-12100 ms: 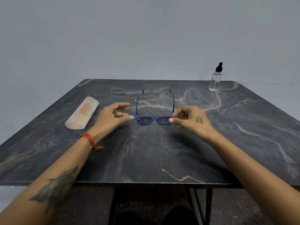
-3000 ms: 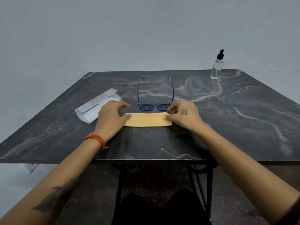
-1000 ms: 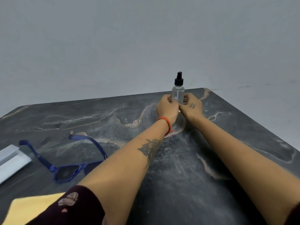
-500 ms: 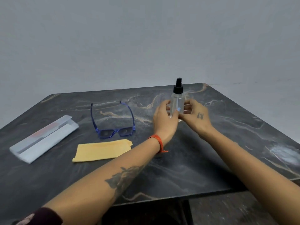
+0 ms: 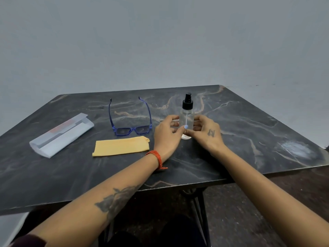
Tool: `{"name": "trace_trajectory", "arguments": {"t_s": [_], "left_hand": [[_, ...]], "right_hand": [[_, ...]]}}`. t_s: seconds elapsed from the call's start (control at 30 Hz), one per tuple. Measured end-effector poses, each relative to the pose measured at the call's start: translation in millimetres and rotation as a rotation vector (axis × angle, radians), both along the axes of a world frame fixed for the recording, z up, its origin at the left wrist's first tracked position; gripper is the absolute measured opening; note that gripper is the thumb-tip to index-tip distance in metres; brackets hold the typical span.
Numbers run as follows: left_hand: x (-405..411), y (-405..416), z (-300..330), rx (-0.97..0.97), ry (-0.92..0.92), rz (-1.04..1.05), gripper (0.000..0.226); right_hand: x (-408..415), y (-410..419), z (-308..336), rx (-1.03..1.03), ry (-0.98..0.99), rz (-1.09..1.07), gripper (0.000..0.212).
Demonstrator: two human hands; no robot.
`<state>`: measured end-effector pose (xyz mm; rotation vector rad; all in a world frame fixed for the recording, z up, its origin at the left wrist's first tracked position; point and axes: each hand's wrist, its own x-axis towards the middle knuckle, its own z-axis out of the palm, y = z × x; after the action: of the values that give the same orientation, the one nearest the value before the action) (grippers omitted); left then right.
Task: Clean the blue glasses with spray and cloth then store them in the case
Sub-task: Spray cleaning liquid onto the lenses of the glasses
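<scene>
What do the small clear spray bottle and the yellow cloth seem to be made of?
The small clear spray bottle looks like transparent plastic or glass, which one I cannot tell: the dip tube shows through its wall. Its pump top is matte black, probably plastic. The yellow cloth looks like thin matte fabric, likely microfibre, with zigzag-cut edges, lying flat.

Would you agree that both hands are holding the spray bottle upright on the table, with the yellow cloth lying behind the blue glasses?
Not quite: in the head view the yellow cloth lies in front of the blue glasses, nearer the person. Both hands, left and right, do hold the spray bottle upright on the table.
</scene>
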<state>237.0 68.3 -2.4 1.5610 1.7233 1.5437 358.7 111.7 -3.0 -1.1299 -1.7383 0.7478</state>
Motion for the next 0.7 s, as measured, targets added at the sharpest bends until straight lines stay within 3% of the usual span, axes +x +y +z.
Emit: {"name": "trace_trajectory", "arguments": {"t_s": [0.17,0.33,0.5,0.7], "left_hand": [[-2.1,-2.5,-2.2,0.009,0.015,-0.018,0.037],[-5.7,-9.1,-2.5,0.021,-0.004,-0.049,0.040],[-18.5,-20.4,1.3,0.109,-0.003,-0.066,0.038],[-48.7,-42.6,16.5,0.420,0.168,-0.009,0.033]], "right_hand": [[-1.0,-3.2,-2.8,0.013,-0.005,-0.004,0.036],[-2.2,-16.4,-3.1,-0.010,0.030,-0.056,0.059],[-11.8,-48.2,7.1,0.320,0.213,-0.218,0.040],[-52.4,-66.5,26.2,0.500,0.283,-0.068,0.038]]}}
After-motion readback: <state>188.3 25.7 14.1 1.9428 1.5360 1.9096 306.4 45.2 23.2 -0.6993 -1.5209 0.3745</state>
